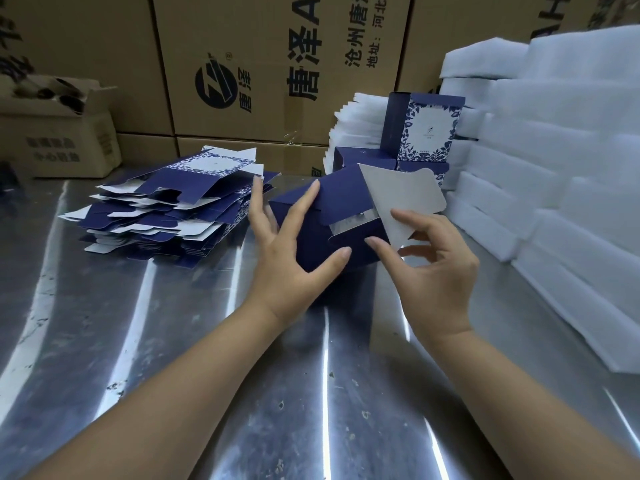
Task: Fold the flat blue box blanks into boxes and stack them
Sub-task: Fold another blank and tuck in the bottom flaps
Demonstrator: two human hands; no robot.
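Dark blue cardboard box, half-formed, is held just above the steel bench, end flaps facing up. Left hand is spread over its side, grip closed on the box to steady it. Right hand pinches the grey-backed flap, probably for tucking. Flat blue blanks are piled left; finished boxes are stacked behind, beside white foam sheets. Open brown carton far left holds dark items, unidentifiable.
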